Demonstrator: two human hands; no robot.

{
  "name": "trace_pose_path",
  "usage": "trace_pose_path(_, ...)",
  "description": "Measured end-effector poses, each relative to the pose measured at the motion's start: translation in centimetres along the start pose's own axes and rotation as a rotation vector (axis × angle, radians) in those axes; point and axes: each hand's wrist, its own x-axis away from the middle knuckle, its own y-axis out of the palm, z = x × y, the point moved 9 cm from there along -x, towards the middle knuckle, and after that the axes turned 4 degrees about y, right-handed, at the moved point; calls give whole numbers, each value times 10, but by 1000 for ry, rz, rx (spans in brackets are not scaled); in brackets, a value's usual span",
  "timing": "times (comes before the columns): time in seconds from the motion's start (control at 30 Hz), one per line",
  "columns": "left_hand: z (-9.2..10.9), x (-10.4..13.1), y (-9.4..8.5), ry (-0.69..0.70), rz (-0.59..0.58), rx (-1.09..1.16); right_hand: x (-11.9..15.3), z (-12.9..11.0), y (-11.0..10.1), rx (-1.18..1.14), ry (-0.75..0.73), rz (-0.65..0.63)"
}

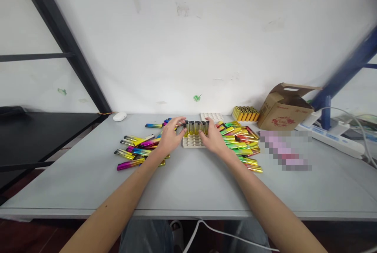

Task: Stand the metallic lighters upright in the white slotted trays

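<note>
I have the left hand at the left end of a row of upright lighters, thumb and fingers curved around the leftmost one, and the right hand at the other end, its thumb in front of the row and a finger by the top of the last lighter; whether either grip is firm or merely steadying, I cannot tell; the row stands at the back of a white holed tray, cup rows showing in front of it; to do this well, I would keep each lighter vertical over its cup, press lightly from the top, and hold the fingertips off the neighbours so that none tips; a light steadying touch would keep the tray from sliding; just left lies a loose heap of purple, blue and yellow lighters, and just right a heap of green, red and gold lighters, both near enough for a wrist to brush; behind, by the wall, sit another white tray, a block of upright yellow lighters and an open cardboard box, so reaching forward calls for care; the best room for moving is toward me, over the grey tabletop between tray and front edge; farther right, a white power strip and its cable limit any wide sweep.
</note>
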Motion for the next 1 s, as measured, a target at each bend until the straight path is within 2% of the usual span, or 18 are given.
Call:
trace_pose_path(0.23,-1,1,-1,82,33,-32,-1,1,1,0,-4,-4)
trace_pose_path(0.4,5,2,-3,63,25,-137,-1,2,1,3,-7,-7)
trace_pose_path(0.47,4,3,-7,-8,44,-259,-1,2,2,4,-4,-14)
trace_pose_path(0.57,-8,9,-21,-202,81,-551,-1,2,1,-1,-8,-10)
trace_pose_path(0.67,-29,15,-34,-394,24,-776,-1,2,1,1,-9,-6)
trace_pose_path(0.73,-48,20,-37,-523,-77,-792,0,2,1,6,-10,-11)
trace_pose_path(0.83,-73,31,-38,-718,-199,-698,0,1,1,12,5,-27)
trace_pose_path(0.9,-77,33,-38,-763,-217,-650,0,1,1,14,18,-38)
trace_pose_path(1.0,-73,31,-34,-730,-221,-642,0,0,1,14,21,-40)
